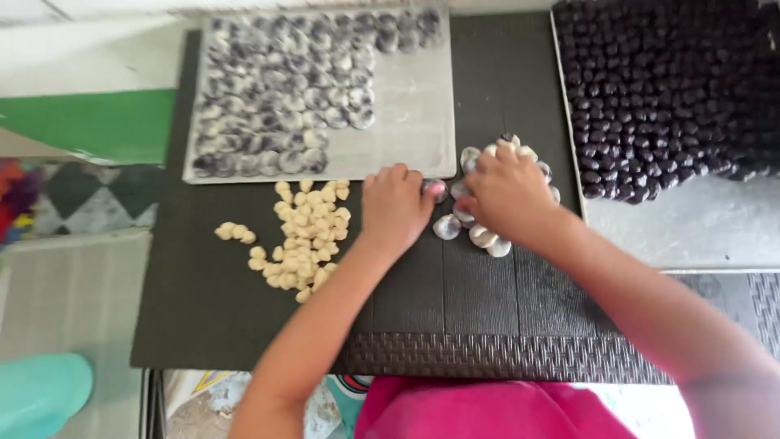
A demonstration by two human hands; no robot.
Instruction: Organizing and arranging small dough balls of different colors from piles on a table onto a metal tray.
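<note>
table (455,317) is dark, ribbed surface with a woven-texture strip along the near edge, seen from straight above. left hand (396,207) rests knuckles-up near the middle of it, fingers curled down, fingertips touching a small flattened disc (436,189) with a dark centre; cannot tell whether it is pinched or just pressed. right hand (508,195) sits just beside the left, fingers bent over a cluster of pale wrapped balls (485,237) lying on the table; it covers several of them, grip cannot be told.

pile of small cream dough pieces (307,236) lies loose on the table left of the left hand, a few strays (235,232) set apart further left. grey tray (406,122) at the far side holds rows of floured, dark-mottled balls (276,89), filling its left and top parts; the right lower part is bare. metal tray (699,228) at far right carries dense rows of dark brown filling balls (666,89); its near part is bare.

room: green panel (97,122) and pale wall at far left, checkered black-and-white floor covering (89,195) below it, teal object (41,390) at lower left corner. pink garment (487,410) at the bottom edge, between the forearms.
</note>
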